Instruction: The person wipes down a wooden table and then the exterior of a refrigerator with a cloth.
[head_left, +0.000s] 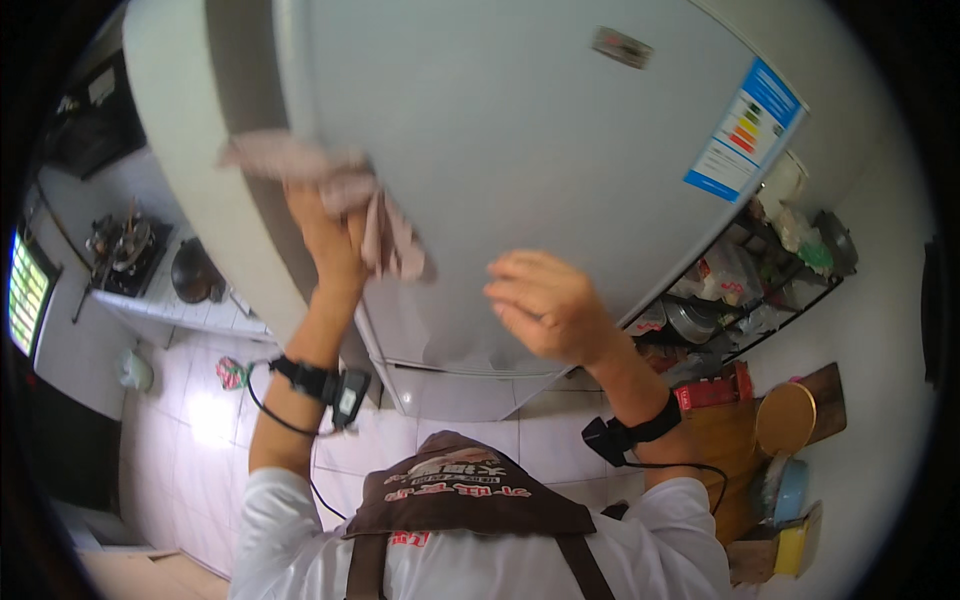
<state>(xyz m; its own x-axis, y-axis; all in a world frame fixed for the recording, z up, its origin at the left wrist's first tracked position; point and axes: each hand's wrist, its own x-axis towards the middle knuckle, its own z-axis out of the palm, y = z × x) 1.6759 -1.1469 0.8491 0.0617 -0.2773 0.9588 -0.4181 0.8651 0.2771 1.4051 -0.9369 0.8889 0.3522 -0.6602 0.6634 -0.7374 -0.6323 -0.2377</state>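
A tall grey refrigerator door (480, 135) fills the upper middle of the head view, with an energy label (746, 131) near its right edge and a small badge (622, 47) higher up. My left hand (330, 232) grips a pinkish cloth (352, 187) against the door's left edge; part of the cloth is blurred and a fold hangs beside the fingers. My right hand (544, 304) is in front of the lower door, holding nothing, its fingers slightly curled and apart from the cloth. Whether it touches the door I cannot tell.
At left, a counter (217, 319) bears a gas stove (131, 255) and a dark wok (196, 271). A black rack (795, 300) with pots and bags stands right of the refrigerator. Below it are a wooden table (724, 465), a round board (785, 418) and a blue basin (791, 491).
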